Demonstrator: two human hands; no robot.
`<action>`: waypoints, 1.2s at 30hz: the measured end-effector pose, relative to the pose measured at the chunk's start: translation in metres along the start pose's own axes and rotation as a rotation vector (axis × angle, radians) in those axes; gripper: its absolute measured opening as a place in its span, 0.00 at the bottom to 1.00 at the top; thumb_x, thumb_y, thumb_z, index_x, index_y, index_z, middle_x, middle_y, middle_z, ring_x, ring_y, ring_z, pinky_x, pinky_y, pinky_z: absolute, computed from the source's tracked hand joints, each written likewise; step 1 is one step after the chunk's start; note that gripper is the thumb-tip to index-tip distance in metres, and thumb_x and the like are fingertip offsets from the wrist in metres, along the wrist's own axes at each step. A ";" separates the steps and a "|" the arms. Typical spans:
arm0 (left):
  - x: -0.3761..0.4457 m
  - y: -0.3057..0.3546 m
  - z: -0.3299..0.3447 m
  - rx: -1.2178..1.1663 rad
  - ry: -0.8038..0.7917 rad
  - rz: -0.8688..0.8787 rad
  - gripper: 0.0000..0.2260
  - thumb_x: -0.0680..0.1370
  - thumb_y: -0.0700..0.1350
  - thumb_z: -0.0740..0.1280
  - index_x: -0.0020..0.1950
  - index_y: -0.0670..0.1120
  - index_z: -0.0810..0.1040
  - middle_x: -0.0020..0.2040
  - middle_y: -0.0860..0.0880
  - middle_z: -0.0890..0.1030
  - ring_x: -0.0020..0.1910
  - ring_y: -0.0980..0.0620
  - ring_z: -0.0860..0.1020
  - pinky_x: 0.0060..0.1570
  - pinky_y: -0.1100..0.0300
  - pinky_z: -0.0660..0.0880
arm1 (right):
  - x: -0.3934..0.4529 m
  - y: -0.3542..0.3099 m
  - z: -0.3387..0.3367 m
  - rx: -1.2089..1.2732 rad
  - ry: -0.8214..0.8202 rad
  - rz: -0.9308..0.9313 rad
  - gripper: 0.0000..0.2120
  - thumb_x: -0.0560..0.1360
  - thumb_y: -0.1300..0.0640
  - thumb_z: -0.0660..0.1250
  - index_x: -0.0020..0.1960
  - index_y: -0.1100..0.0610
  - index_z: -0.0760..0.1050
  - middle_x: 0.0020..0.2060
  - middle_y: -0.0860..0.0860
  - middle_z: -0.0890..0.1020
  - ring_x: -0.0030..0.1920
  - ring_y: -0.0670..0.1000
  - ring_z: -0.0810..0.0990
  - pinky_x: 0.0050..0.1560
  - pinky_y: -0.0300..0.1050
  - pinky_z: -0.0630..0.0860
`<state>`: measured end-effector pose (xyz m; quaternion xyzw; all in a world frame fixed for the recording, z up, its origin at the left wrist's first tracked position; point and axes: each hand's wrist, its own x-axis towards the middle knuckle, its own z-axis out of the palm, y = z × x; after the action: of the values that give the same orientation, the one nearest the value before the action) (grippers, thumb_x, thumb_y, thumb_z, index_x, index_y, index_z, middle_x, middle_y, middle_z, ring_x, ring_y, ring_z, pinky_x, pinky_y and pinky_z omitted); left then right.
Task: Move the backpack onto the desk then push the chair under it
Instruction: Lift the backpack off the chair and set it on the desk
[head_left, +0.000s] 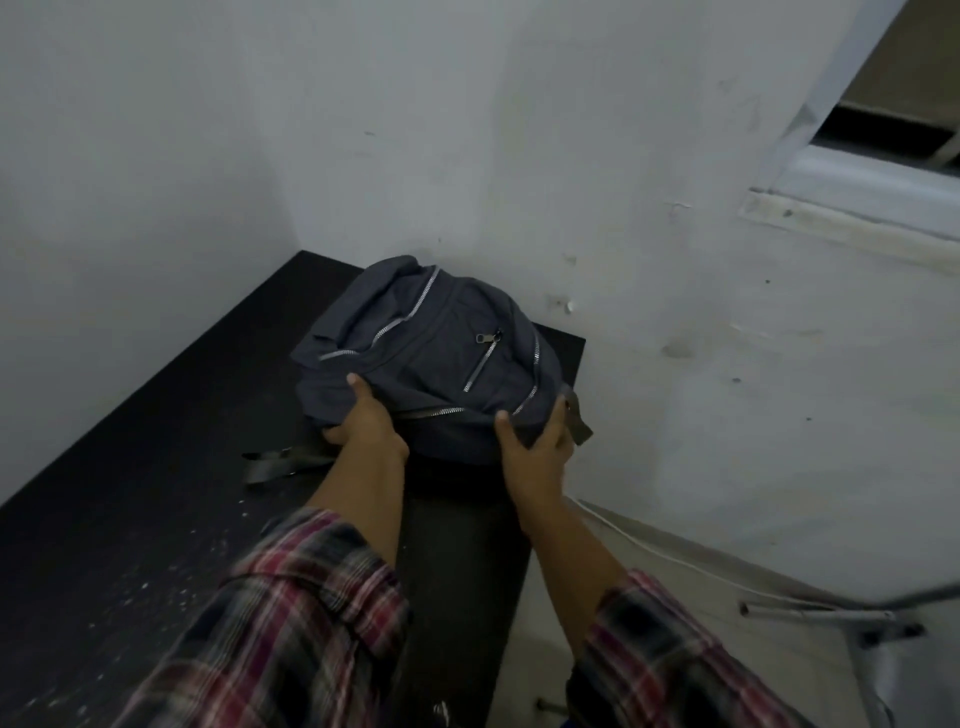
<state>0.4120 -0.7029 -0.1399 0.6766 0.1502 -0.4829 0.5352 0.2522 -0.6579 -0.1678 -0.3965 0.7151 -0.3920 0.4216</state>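
Grey backpack (431, 358) lying on the dark counter (156, 441) against the white wall (649, 260), its near edge grasped by left hand (366, 421) and right hand (537, 441).

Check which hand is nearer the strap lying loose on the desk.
Left. The left hand grips the backpack just above the strap; the right hand holds the bag's opposite side.

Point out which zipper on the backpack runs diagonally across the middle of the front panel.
The short zipper with the dark pull at its upper end, centred on the backpack; the other zippers curve along the top and the lower edge.
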 end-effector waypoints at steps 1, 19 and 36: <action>0.003 -0.003 0.002 0.022 0.032 0.038 0.45 0.70 0.68 0.66 0.78 0.47 0.53 0.75 0.45 0.64 0.70 0.41 0.67 0.68 0.44 0.67 | 0.001 0.004 0.004 -0.016 -0.026 -0.031 0.40 0.76 0.44 0.66 0.79 0.49 0.48 0.77 0.59 0.55 0.75 0.61 0.60 0.74 0.59 0.62; 0.031 -0.033 0.089 -0.011 0.117 0.332 0.42 0.71 0.57 0.72 0.78 0.51 0.53 0.76 0.41 0.55 0.70 0.41 0.66 0.68 0.53 0.63 | 0.147 -0.020 0.005 -0.165 -0.132 -0.143 0.32 0.78 0.61 0.61 0.78 0.55 0.54 0.72 0.57 0.69 0.68 0.58 0.71 0.63 0.39 0.65; 0.048 -0.036 0.077 0.107 0.066 0.346 0.44 0.69 0.62 0.71 0.77 0.52 0.50 0.75 0.39 0.55 0.71 0.39 0.62 0.71 0.48 0.62 | 0.205 -0.004 -0.005 -0.134 -0.074 0.143 0.44 0.74 0.27 0.46 0.79 0.57 0.53 0.80 0.57 0.49 0.78 0.60 0.54 0.77 0.59 0.53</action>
<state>0.3710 -0.7712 -0.1970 0.7354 0.0233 -0.3682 0.5684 0.1812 -0.8423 -0.2222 -0.3858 0.7502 -0.2975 0.4470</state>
